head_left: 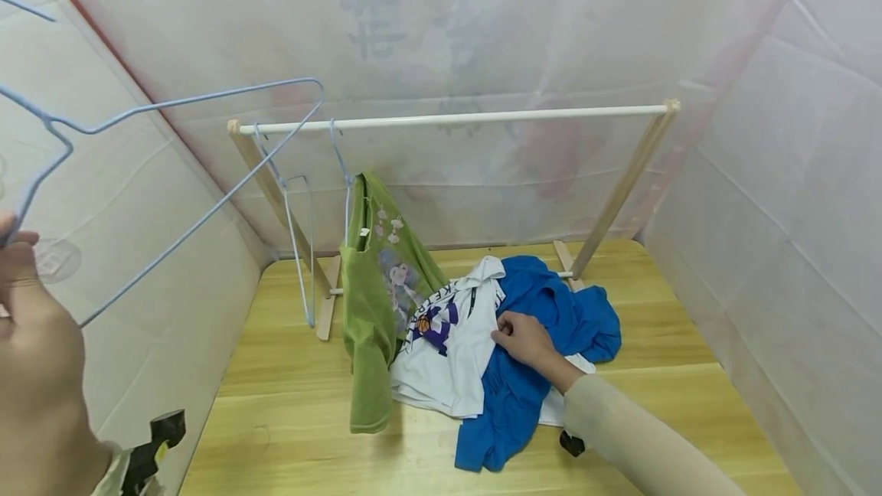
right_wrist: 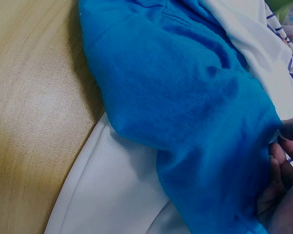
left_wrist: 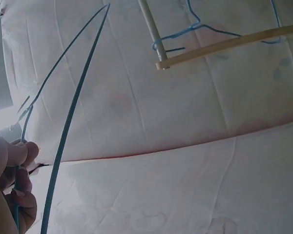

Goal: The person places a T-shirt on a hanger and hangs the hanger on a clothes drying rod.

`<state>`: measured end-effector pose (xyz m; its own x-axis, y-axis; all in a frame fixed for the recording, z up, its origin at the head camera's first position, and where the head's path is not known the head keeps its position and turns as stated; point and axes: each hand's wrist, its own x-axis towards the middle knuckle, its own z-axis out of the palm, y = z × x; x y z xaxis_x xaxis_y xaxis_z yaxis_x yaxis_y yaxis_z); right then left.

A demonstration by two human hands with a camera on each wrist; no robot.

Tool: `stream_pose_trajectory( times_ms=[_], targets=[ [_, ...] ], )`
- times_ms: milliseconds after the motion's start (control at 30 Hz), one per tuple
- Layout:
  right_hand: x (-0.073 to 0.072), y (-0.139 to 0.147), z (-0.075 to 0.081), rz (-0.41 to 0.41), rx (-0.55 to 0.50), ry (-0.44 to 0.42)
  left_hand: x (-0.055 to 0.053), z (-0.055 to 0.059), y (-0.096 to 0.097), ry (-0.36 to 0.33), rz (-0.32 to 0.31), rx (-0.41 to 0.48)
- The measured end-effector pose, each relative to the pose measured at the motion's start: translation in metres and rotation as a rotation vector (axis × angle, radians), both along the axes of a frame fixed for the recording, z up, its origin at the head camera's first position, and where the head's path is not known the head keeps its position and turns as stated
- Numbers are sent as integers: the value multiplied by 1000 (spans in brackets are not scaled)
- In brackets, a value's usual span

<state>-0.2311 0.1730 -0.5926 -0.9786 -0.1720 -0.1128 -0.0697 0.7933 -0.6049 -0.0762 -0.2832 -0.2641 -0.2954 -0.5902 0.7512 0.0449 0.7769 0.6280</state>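
At the left edge of the head view, my left hand (head_left: 37, 358) grips a light blue wire hanger (left_wrist: 67, 127) near its neck, holding it up with nothing on it. My right hand (head_left: 527, 339) reaches down to the pile on the table, thumb and fingers pinching the edge of a white T-shirt (head_left: 472, 362) with a purple print. Beneath that shirt lies a crumpled blue garment (head_left: 513, 396), which the hand overlaps. A green garment (head_left: 368, 327) with a printed figure hangs from a hanger on the rack, just left of the white T-shirt.
A rack with a white rail (head_left: 455, 119) and wooden legs stands at the back of the wooden table (head_left: 289, 435). Another bare blue hanger (head_left: 292, 228) hangs at its left end. White cloth shows under the blue garment. Pale sheets (head_left: 779, 174) enclose the table on three sides.
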Motion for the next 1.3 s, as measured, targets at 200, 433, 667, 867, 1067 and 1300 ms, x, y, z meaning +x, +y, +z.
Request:
stream_pose_trajectory(
  times_ms=[200,433,667,867,1067,1300],
  targets=[
    [2,2,1,-20,-17,23,-8,-2,18,51,-136,24],
    [7,2,8,-13,-132,59,-27,-2,54,203,-362,-53],
    [9,5,25,-10,-318,47,-32,-12,78,75,-559,-56],
    [8,16,37,-69,-445,-4,-33,-23,96,-27,-818,36],
    [7,32,37,-131,-490,-37,-31,-31,116,-70,-1050,46],
    [11,47,31,-210,-380,-30,-26,-42,147,-120,-1282,80]
  ],
)
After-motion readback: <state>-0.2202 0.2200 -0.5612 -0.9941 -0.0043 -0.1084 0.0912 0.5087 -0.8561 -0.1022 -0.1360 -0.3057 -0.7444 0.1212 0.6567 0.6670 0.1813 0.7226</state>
